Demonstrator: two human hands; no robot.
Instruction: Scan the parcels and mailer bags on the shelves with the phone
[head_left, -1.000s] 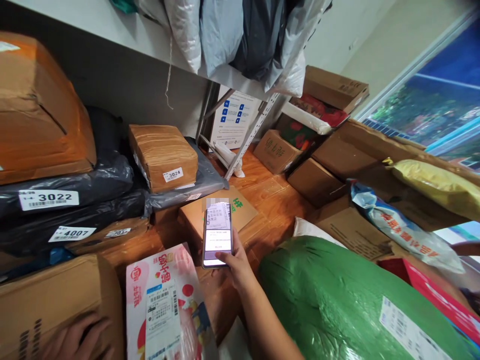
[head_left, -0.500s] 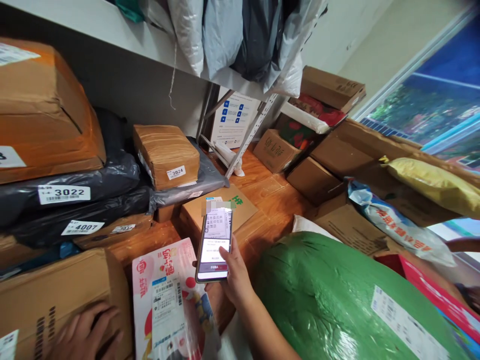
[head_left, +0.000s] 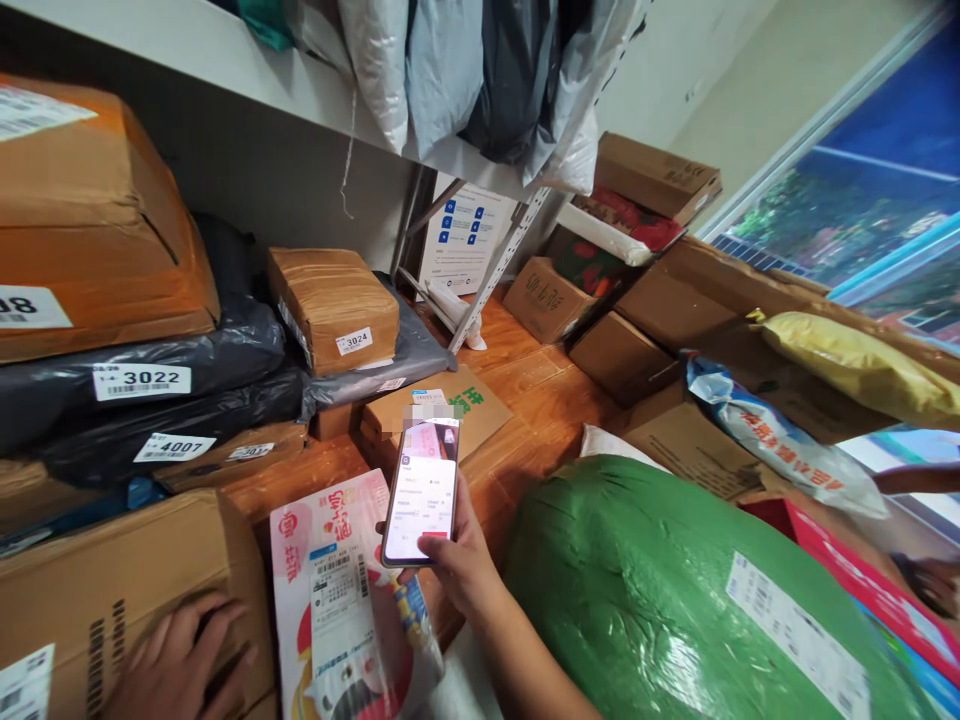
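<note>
My right hand (head_left: 459, 562) grips a smartphone (head_left: 420, 491) with a lit screen, thumb on its lower edge, held above a pink and white printed carton (head_left: 346, 600) bearing a barcode label. My left hand (head_left: 176, 665) lies flat with fingers spread on a brown cardboard box (head_left: 112, 590) at the lower left. A flat cardboard box (head_left: 439, 412) lies on the floor just behind the phone. A large green plastic-wrapped bundle (head_left: 675, 600) sits right beside my right forearm.
Numbered parcels are stacked at left: black bags (head_left: 150, 380) tagged 3022 and 4007, a taped box (head_left: 334, 305) tagged 3024. A shelf (head_left: 262, 70) with hanging bags runs overhead. Cardboard boxes (head_left: 675, 300) and a yellow bag (head_left: 855, 365) crowd the right. Another person's arm (head_left: 911, 478) shows at far right.
The phone has dropped slightly lower and tilted, and its screen shows a different page. My left hand slid further up onto the brown box.
</note>
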